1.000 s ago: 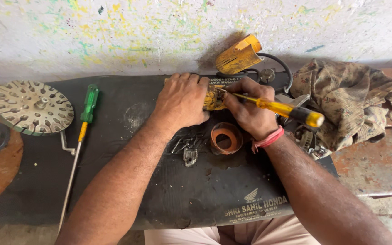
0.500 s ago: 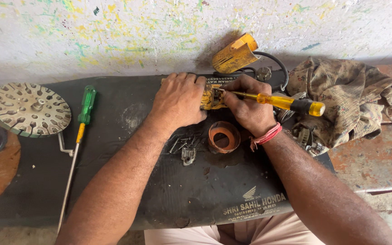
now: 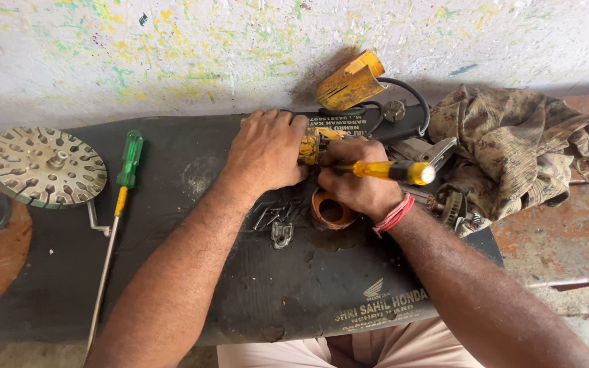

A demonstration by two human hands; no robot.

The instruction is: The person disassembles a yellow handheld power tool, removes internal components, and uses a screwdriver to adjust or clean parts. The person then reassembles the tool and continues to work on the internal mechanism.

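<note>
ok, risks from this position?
The yellow-handled screwdriver in the right hand points toward the left hand steadying the yellow part; a slip could jab those fingers. The loose screws lie close under both wrists and could be swept off the black mat. The copper-coloured ring could get nudged too.

Both forearms enter from the lower edge of the frame and converge toward upper centre. The left hand (image 3: 265, 151) lies palm down, fingers curled forward and pressed together, knuckles up. The right hand (image 3: 356, 178) sits just beside it, fingers closed in a fist grip, wrist bent inward, with a red band around the wrist.
</note>
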